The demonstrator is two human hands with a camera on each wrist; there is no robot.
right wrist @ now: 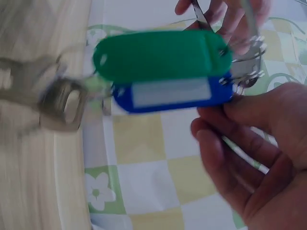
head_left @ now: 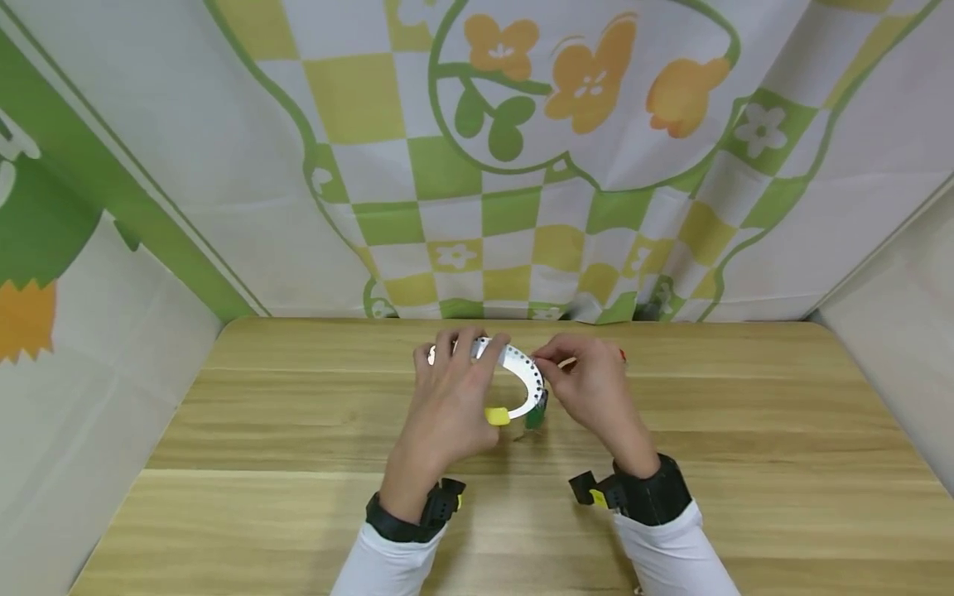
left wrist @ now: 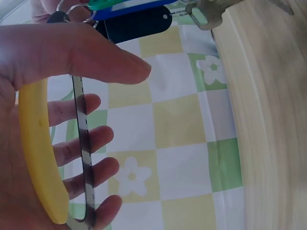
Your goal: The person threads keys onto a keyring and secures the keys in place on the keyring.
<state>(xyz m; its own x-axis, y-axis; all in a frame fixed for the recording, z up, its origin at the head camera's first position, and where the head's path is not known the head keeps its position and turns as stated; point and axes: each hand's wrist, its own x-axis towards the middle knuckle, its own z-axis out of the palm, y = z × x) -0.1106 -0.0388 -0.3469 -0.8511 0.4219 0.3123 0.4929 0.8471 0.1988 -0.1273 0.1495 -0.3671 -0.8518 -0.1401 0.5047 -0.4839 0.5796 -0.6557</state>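
My left hand (head_left: 456, 389) grips a flat metal key hoop (head_left: 531, 374) pierced with small holes, its yellow handle (left wrist: 38, 148) lying against the palm. The fingers reach past the metal strip in the left wrist view. From the hoop's right side hang a green key tag (right wrist: 158, 55), a blue key tag (right wrist: 172, 96) with a white label, and a black key tag (left wrist: 139, 25). Metal keys (right wrist: 64, 103) dangle from them, blurred. My right hand (head_left: 592, 381) pinches thumb and finger at the tags' hoop end, where I cannot tell which tag it holds.
A wooden table (head_left: 298, 513) lies below both hands. Behind it hangs a checked green, yellow and white curtain (head_left: 514, 215) with flowers. Something small and red (head_left: 622, 355) shows at the far side of the right hand.
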